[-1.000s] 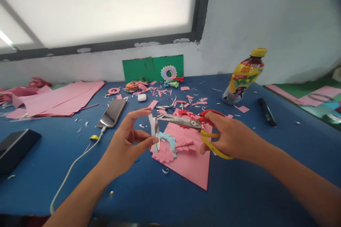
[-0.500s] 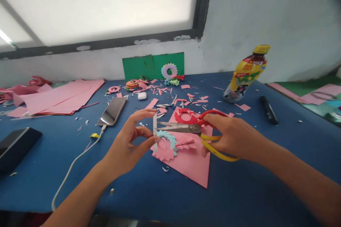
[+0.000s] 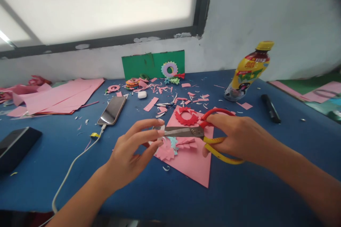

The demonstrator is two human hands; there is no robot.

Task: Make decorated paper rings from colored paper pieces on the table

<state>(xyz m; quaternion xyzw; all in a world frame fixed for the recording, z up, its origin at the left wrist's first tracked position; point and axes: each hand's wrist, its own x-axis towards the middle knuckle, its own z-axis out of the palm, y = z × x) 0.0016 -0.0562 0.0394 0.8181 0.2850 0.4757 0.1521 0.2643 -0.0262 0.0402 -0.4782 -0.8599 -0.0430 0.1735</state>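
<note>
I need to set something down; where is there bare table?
Bare blue table lies left, between the black box and white cable, and nearer, between the pink sheet and right forearm. Crowded: paper scraps before the green board, and the sheet, with scissors over it.

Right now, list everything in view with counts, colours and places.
scissors: one, red-yellow handles, centre
paper piece: one, white, at scissors
paper sheets: several, mostly pink, centre and sides
toothed paper rings: several, multicoloured, centre and rear
paper scraps: many, mostly pink, centre
smartphone: one, dark, left
cable: one, white, at smartphone
earbud case: one, white, rear
bottle: one, yellow, right rear
slim object: one, black, right
box: one, dark, left edge
board: one, green, rear
table: one, blue, underneath
window: one, pale, rear
wall: one, whitish, rear
left hand: one, bare, holding paper piece
right hand: one, bare, holding scissors
</note>
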